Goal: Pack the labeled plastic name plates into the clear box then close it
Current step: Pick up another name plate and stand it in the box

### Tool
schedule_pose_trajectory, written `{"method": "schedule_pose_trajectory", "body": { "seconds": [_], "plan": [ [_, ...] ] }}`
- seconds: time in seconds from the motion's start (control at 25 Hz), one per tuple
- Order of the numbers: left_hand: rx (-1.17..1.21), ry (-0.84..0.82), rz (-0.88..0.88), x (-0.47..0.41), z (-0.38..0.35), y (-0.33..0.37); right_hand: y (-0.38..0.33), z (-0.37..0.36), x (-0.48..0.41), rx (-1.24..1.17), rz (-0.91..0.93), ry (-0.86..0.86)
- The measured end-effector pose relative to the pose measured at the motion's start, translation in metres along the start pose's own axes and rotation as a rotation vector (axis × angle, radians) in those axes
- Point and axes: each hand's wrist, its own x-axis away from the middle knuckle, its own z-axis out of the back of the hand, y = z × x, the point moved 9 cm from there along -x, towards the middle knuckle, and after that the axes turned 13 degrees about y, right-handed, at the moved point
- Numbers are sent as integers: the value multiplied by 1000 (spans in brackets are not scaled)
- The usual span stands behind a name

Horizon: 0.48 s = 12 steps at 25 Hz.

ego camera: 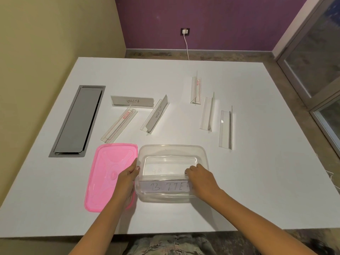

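Observation:
The clear box [172,150] stands open near the table's front. A name plate with a handwritten label [163,186] lies inside it along the near wall. My right hand [201,178] grips that plate's right end inside the box. My left hand [128,174] holds the box's left rim. The pink lid [106,172] lies flat to the left of the box, partly under my left forearm. Farther back lie the plate labelled ALPHA [132,101], a second labelled plate [156,115] set at a slant, and an unlabelled plate with a red sticker [119,124].
Three more clear plates rest at the back right: one with a red sticker [196,89], one [207,113] and one [226,129]. A grey cable hatch [78,120] is set into the white table [266,172] at the left. A charger cable hangs from the wall socket [185,31].

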Motion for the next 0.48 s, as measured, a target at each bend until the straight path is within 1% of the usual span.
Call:
{"method": "schedule_pose_trajectory", "body": {
  "seconds": [0.12, 0.32, 0.48],
  "plan": [
    [-7, -15, -1, 2, -2, 1, 1, -7, -2, 8, -14, -12],
    [-23, -19, -12, 3, -2, 3, -1, -11, -3, 99, -2, -66],
    [-38, -40, -16, 6, -3, 6, -1, -15, -4, 116, -6, -120]
  ]
}}
